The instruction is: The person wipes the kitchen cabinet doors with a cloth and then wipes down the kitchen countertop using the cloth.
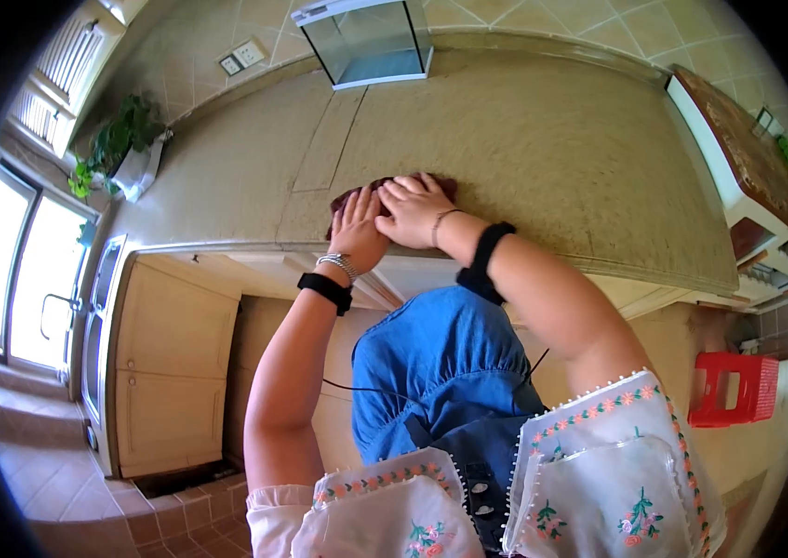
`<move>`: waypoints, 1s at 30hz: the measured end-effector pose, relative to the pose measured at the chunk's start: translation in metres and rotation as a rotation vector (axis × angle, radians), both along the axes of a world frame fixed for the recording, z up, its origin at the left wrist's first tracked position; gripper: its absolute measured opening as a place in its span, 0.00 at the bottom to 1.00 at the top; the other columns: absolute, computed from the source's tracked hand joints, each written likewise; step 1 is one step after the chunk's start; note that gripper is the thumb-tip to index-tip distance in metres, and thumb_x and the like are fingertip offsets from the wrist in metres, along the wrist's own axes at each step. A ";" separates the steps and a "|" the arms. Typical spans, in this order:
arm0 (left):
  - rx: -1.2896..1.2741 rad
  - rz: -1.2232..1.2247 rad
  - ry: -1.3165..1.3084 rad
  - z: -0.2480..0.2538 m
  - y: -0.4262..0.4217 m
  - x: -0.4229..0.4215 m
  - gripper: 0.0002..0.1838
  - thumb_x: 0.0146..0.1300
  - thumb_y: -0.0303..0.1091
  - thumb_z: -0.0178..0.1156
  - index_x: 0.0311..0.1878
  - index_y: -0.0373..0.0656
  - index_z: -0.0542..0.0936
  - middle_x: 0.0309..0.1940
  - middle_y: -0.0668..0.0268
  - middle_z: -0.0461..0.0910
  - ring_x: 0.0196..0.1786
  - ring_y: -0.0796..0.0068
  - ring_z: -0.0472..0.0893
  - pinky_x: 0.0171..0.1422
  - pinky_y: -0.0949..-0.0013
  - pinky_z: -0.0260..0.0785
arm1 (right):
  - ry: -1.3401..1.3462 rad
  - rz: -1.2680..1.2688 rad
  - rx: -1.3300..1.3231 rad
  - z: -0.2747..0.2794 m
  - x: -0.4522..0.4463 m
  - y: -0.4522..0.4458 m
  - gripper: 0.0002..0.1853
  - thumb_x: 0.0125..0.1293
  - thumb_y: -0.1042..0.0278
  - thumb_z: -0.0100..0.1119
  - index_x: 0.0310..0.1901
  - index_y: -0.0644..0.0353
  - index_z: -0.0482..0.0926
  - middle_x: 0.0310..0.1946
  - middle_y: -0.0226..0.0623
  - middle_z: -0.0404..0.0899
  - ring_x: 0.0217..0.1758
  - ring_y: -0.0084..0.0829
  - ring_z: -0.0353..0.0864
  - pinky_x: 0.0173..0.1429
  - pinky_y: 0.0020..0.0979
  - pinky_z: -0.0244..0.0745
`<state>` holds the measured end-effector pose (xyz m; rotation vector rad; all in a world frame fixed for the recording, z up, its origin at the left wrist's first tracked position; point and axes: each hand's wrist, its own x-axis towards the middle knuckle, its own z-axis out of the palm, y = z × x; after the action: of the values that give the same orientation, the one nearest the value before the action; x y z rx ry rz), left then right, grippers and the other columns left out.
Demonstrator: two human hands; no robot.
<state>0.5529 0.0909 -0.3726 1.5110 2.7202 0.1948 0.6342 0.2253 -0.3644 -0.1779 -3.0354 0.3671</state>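
Note:
A dark maroon cloth lies bunched on the greenish-brown countertop, near its front edge. My left hand rests flat on the cloth's left part, fingers stretched out and pointing away from me. Close beside it, my right hand presses on the middle of the cloth with its fingers spread. The two hands touch or nearly touch. Parts of the cloth under both palms are hidden.
An empty glass tank stands at the counter's back edge. A potted plant is at the back left, by a window. A brown-topped cabinet borders the right. A red stool stands on the floor at the right.

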 end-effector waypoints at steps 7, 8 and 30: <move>0.089 -0.225 0.031 -0.004 0.018 0.067 0.38 0.60 0.45 0.55 0.70 0.37 0.56 0.73 0.53 0.50 0.75 0.57 0.47 0.76 0.51 0.39 | 0.083 0.112 0.115 -0.007 0.096 0.037 0.39 0.65 0.41 0.44 0.66 0.67 0.59 0.68 0.48 0.58 0.73 0.41 0.51 0.74 0.49 0.40; 0.146 -0.273 0.022 -0.006 0.019 0.068 0.38 0.60 0.47 0.55 0.69 0.37 0.57 0.72 0.54 0.51 0.75 0.57 0.49 0.76 0.51 0.40 | 0.060 0.113 0.110 -0.007 0.100 0.040 0.39 0.65 0.41 0.44 0.67 0.68 0.58 0.69 0.49 0.57 0.74 0.42 0.50 0.74 0.50 0.40; 0.234 -0.310 0.054 -0.007 0.008 -0.017 0.35 0.62 0.44 0.51 0.69 0.35 0.58 0.71 0.50 0.54 0.74 0.56 0.52 0.76 0.57 0.44 | -0.116 0.074 0.104 0.012 0.008 0.021 0.46 0.67 0.32 0.32 0.68 0.72 0.52 0.71 0.53 0.49 0.76 0.44 0.42 0.74 0.53 0.34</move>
<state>0.5357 0.0987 -0.3799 1.9997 2.5275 0.4822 0.6424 0.2464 -0.3526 -0.0835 -3.1727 0.2097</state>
